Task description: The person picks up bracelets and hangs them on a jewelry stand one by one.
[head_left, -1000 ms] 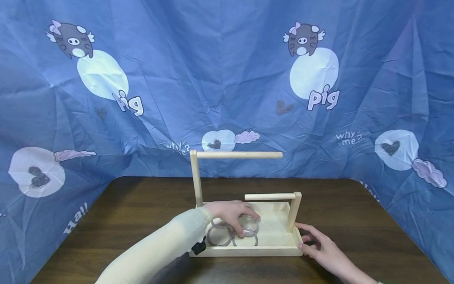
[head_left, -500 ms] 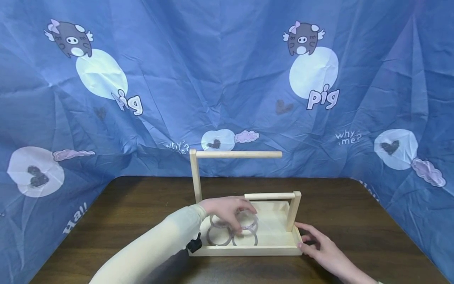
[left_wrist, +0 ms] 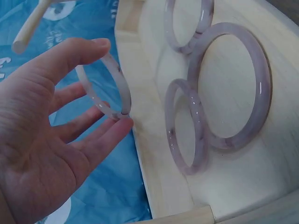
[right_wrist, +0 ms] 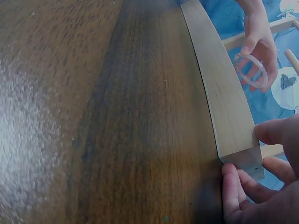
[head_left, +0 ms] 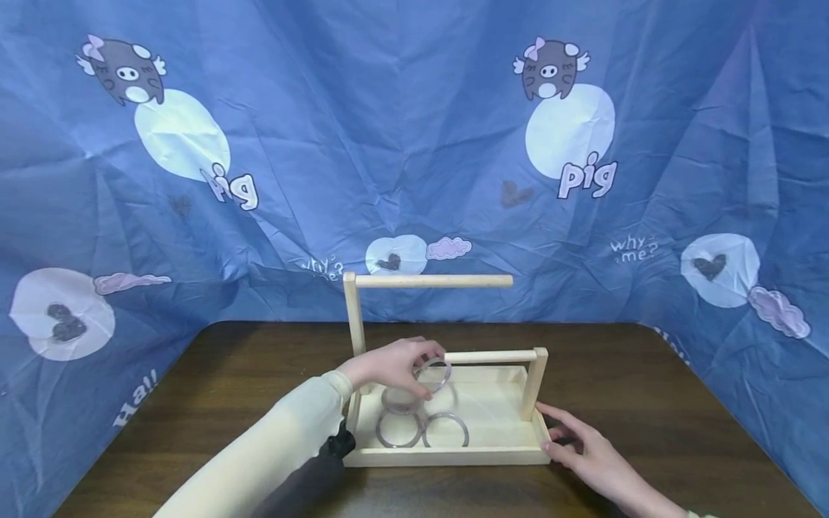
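Observation:
My left hand (head_left: 393,367) pinches a pale lilac, translucent bangle (left_wrist: 123,88) between thumb and fingertips. The bangle is tilted above the wooden tray (head_left: 479,457), near the free end of the lower rod (head_left: 490,356). Three similar bangles lie in the tray's left half: one at the front left (head_left: 399,446), one beside it (head_left: 467,432), and one behind, partly covered by the left hand in the head view. At the tray's right end, my right hand (head_left: 589,455) holds the corner, its thumb (right_wrist: 270,132) at the rim and fingers around the outside.
A tall post (head_left: 355,316) at the tray's left carries a long rod (head_left: 434,281) pointing right. The shorter right post (head_left: 534,385) carries the lower rod pointing left. A dark wood table (head_left: 272,360) lies beneath, and a blue printed cloth (head_left: 401,144) hangs behind.
My left hand has risen and shifted left and back, lifting the bangle from the tray floor and tipping it upward. The right hand stays on the tray's corner.

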`<state>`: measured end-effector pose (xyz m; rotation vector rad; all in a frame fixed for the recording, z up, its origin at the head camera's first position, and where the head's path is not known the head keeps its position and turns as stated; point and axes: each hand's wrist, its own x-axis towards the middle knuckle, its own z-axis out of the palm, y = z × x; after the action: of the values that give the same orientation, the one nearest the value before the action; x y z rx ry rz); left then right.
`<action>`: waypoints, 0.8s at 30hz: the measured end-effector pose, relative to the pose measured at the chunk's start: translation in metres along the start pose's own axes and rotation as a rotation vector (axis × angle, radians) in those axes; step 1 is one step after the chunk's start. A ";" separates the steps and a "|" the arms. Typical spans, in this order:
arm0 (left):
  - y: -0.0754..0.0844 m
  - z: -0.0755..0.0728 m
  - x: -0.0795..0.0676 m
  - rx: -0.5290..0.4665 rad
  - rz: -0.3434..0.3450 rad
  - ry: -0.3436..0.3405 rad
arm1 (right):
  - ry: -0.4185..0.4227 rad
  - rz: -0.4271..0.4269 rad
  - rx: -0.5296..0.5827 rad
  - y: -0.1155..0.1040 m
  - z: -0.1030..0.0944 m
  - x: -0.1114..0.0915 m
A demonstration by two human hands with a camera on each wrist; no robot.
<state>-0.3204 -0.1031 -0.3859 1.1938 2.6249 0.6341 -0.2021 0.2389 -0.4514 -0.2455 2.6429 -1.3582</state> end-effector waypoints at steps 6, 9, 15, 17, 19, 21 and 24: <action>-0.003 -0.006 -0.009 -0.101 0.008 0.078 | 0.002 0.003 -0.008 -0.002 0.001 -0.001; -0.003 -0.009 -0.012 -0.138 0.013 0.107 | 0.012 -0.002 -0.020 -0.002 0.001 -0.001; -0.001 -0.011 -0.017 -0.203 0.021 0.161 | 0.048 0.026 -0.040 -0.004 0.004 -0.001; 0.000 -0.011 -0.018 -0.222 0.025 0.176 | 0.059 0.027 -0.046 -0.004 0.005 -0.001; 0.000 -0.012 -0.019 -0.245 0.026 0.186 | 0.065 0.034 -0.048 -0.005 0.006 -0.002; 0.001 -0.012 -0.019 -0.269 0.026 0.194 | 0.064 0.028 -0.053 -0.006 0.006 -0.003; 0.002 -0.013 -0.019 -0.295 0.023 0.206 | 0.065 0.031 -0.057 -0.006 0.007 -0.005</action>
<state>-0.3113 -0.1203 -0.3732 1.1221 2.5580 1.1584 -0.1951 0.2312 -0.4500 -0.1695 2.7299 -1.3041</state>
